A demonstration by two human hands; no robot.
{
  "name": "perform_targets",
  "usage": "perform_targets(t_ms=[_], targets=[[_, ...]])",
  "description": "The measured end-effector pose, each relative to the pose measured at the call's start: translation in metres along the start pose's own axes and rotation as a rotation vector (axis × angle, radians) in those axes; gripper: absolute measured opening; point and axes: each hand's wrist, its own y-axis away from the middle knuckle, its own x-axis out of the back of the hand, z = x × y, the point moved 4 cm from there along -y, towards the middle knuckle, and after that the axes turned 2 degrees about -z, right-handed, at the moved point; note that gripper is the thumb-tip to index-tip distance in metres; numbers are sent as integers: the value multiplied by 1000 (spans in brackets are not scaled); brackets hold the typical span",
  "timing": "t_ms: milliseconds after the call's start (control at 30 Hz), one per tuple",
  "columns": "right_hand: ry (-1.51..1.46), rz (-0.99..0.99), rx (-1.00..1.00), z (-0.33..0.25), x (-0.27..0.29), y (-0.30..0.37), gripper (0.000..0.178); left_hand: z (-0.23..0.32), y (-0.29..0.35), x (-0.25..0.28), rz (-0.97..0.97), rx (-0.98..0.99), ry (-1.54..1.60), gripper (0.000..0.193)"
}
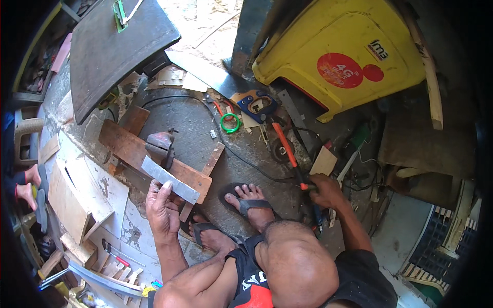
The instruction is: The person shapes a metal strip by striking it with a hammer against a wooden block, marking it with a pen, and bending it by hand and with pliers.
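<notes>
grey strip [172, 180] is pinched by left fingers [164, 190]; right fingers [314, 180] meet orange-handled tool [287, 149], closure unclear: we judge tool pickup, next needing firm grip.

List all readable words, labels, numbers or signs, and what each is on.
I can't copy wording, only place it.
Yellow panel, red circle: pale characters; larger ones clear, smaller blurred.
Same panel, dark print: slanted characters, with tiny unreadable text below.
Dark garment: white letters, only partly showing.
Grey strip in the left hand: none I can make out.
</notes>
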Motion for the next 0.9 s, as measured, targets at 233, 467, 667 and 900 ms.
perform_targets(t_ms=[233, 467, 667, 900], targets=[[173, 360, 128, -14, -1, -37, 40, -2, -7, -24, -38, -6, -47, 21], [579, 170, 200, -31, -23, -36, 23, 13, 7, -9, 104, -165, -111, 22], [464, -194, 154, -37, -15, -36, 27, 24, 19, 0, 140, -209, -109, 22], [-121, -24, 349, -42, 62, -13, 45, 33, 29, 7, 189, -254, -120, 22]])
